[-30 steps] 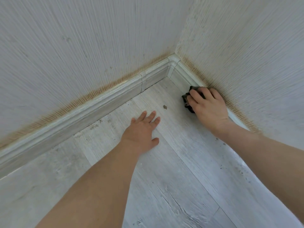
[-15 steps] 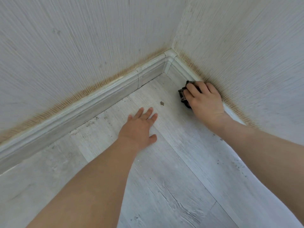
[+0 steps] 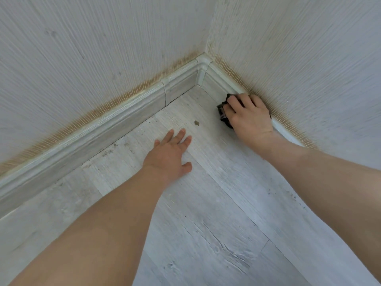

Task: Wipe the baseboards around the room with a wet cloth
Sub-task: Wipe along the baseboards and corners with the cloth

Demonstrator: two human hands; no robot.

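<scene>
Dark crumpled wet cloth (image 3: 223,113) is under my right hand (image 3: 250,118), fingers curled over it and pinning it against the pale wood-grain baseboard on the right wall (image 3: 218,83), a short way out from the room corner. Only the cloth's left edge shows past my knuckles; the rest is hidden under the palm. Cloth sits where that baseboard meets the pale grey wood-look laminate floor (image 3: 226,223), touching both as far as I can tell. My left hand (image 3: 171,155) lies flat on the floor, fingers straight and slightly spread, thumb out to the right, holding nothing, palm down well apart from the right hand. Both forearms are bare. Second run, the pale wood-grain baseboard on the left wall (image 3: 92,137), goes from bottom left up to a moulded white corner piece (image 3: 203,68), with a vertical joint cap (image 3: 166,90) part-way along. Both walls carry off-white ribbed wallpaper (image 3: 92,48) with a brownish-orange stained band just above the baseboard tops. Small dark bit of debris (image 3: 196,122) lies on the floor between my two hands, closer to the corner than my left fingertips. Fine dark specks and grime along the floor edge by the left baseboard (image 3: 109,150), a few more specks near my right forearm.
</scene>
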